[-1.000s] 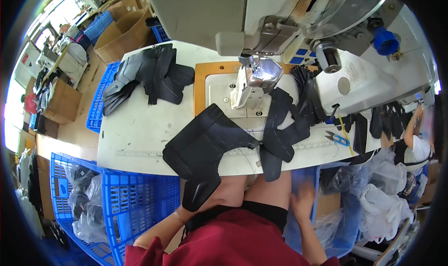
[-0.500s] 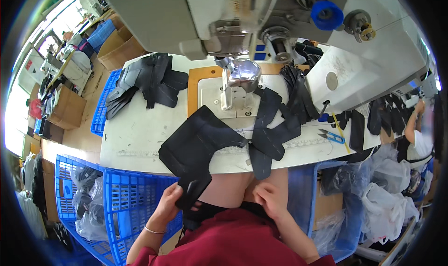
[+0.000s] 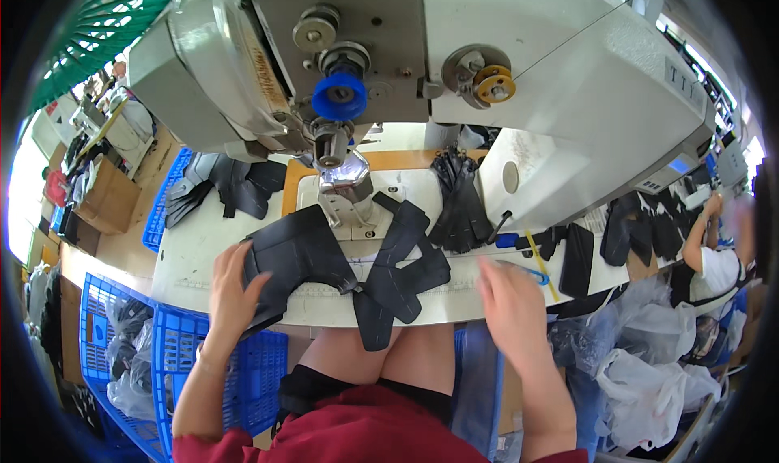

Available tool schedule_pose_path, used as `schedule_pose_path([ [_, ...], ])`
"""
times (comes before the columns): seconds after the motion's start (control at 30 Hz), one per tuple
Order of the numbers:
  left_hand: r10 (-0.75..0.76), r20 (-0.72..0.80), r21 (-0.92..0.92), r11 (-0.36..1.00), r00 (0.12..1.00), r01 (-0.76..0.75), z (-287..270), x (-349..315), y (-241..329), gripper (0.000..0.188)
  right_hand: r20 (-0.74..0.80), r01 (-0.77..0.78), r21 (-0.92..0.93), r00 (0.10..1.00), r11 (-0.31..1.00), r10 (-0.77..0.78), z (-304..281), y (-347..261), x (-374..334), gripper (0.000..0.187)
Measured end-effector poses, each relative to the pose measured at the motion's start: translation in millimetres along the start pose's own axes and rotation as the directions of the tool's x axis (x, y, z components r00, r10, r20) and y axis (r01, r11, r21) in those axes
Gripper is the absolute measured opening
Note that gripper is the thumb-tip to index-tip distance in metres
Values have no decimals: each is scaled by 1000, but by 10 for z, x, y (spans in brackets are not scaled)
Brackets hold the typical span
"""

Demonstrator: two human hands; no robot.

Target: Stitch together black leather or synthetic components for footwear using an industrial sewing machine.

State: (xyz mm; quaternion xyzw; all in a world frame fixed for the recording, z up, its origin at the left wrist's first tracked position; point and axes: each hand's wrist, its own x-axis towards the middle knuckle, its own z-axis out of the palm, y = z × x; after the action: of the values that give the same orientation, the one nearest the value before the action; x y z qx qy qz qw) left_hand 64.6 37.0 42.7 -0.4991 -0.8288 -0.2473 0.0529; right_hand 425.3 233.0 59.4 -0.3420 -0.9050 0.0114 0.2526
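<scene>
My open left grip (image 3: 232, 291) touches the left-centre black panel (image 3: 299, 250), likely light, pliable, best edge-held; my right grip (image 3: 517, 309) I can't tell.

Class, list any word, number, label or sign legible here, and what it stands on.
Sewing machine: dark lettering on a plate at its right end, not copied out here.
Ruler strip along the table: markings too small to read.
Machine's small screen: too small to read.
</scene>
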Motion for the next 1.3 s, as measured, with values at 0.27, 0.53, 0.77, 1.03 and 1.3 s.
schedule_pose_path([
  [0.27, 170, 121, 108, 977, 978, -183, 715, 447, -156, 74, 157, -396, -246, 884, 885, 439, 1160, 342, 1595, 35],
  [0.53, 140, 140, 151, 975, 980, -161, 705, 436, -117, 74, -227, -249, -221, 953, 943, 199, 1224, 272, 1466, 40],
  [0.77, 208, 42, 127, 969, 977, -211, 770, 387, -179, 74, 5, -237, 899, 846, 368, 533, 848, 302, 1530, 32],
  [1.03, 249, -70, 121, 963, 966, -239, 760, 340, -173, 75, 448, -378, 892, 812, -250, 374, 448, 117, 1216, 45],
  [1.3, 263, -133, -315, 903, 955, -293, 512, 651, 14, 30, 266, -253, 963, 835, -93, 482, 510, -182, 1009, 35],
])
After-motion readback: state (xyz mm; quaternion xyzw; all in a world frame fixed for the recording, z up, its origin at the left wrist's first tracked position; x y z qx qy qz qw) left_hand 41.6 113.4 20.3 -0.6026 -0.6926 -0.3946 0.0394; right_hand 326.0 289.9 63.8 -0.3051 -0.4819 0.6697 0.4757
